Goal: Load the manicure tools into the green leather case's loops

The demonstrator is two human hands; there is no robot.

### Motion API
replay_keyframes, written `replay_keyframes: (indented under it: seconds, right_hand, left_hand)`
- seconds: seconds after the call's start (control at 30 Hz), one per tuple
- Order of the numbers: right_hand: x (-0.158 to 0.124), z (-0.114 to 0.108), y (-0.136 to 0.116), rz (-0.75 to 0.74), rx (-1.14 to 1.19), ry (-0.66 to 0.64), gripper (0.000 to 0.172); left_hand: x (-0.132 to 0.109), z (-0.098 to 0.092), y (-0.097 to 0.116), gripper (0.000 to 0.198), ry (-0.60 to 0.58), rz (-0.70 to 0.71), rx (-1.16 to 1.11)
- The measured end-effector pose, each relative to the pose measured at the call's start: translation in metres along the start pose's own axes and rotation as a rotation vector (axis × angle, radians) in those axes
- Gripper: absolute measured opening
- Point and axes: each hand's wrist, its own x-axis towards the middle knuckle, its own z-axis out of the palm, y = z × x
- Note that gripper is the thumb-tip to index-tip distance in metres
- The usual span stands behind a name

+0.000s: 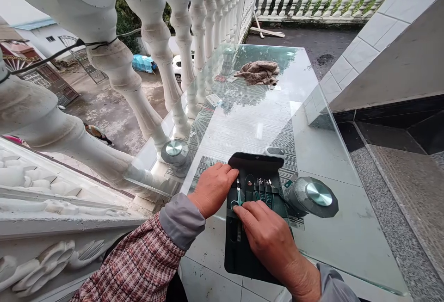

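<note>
A black manicure case (236, 258) lies unfolded at the near edge of the glass table, its flap (255, 159) raised at the far end. My left hand (212, 191) is closed on the case's left edge, thumb and fingers near the flap. With its fingertips, my right hand (270, 235) pinches the teal handle of a small pair of scissors (238, 196), which sits along the left side of the case. Several metal tools (265, 186) stand in the loops to the right of the scissors. My right hand hides part of the lower case.
The glass tabletop (249, 121) rests on supports with round metal caps (319, 194) (174, 147). A crumpled brown cloth (258, 71) lies toward the far end. White balusters (152, 29) line the left side; stone steps (409, 172) are at the right.
</note>
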Motion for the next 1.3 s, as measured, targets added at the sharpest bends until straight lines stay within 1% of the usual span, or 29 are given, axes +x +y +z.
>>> replay_keyframes:
  seconds: [0.17,0.27,0.47,0.57,0.67,0.73,0.8,0.87,1.03,1.17,1.3]
  right_hand:
    - [0.0,0.001,0.0,0.012,-0.001,0.014,0.028]
    - [-0.001,0.002,0.0,0.034,-0.001,0.016,0.025]
    - [-0.002,0.004,0.003,0.13,0.065,0.053,0.015]
    - [-0.002,0.002,0.008,0.204,0.13,0.071,0.014]
    - [-0.002,-0.003,0.014,0.292,0.162,0.039,0.013]
    - [-0.003,-0.005,0.016,0.313,0.154,-0.006,0.01]
    - [-0.004,-0.006,0.016,0.305,0.134,-0.045,0.006]
    - [-0.004,-0.004,0.014,0.289,0.112,-0.058,0.005]
    - [-0.004,0.0,0.01,0.227,0.069,-0.024,0.013]
    - [-0.003,0.0,0.01,0.203,0.052,-0.005,0.01]
    - [-0.001,-0.002,0.007,0.189,0.073,-0.02,0.014]
  left_hand:
    - [0.001,-0.002,0.001,0.023,-0.009,-0.004,0.001]
    - [0.001,-0.002,0.001,0.023,-0.013,-0.005,0.001]
    - [0.0,-0.001,0.0,0.022,-0.012,-0.005,-0.005]
    - [0.0,-0.001,0.001,0.021,-0.018,-0.006,-0.005]
    - [0.001,-0.003,0.001,0.02,-0.035,-0.004,-0.005]
    - [0.001,-0.004,0.002,0.019,-0.042,-0.011,-0.006]
    - [0.0,-0.004,0.002,0.02,-0.038,-0.015,-0.006]
    - [0.0,-0.003,0.002,0.021,-0.032,-0.011,-0.001]
    - [0.001,-0.003,0.002,0.02,-0.032,-0.007,0.019]
    - [0.001,-0.004,0.003,0.02,-0.033,-0.012,0.017]
    - [0.001,-0.003,0.002,0.021,-0.036,-0.01,0.01]
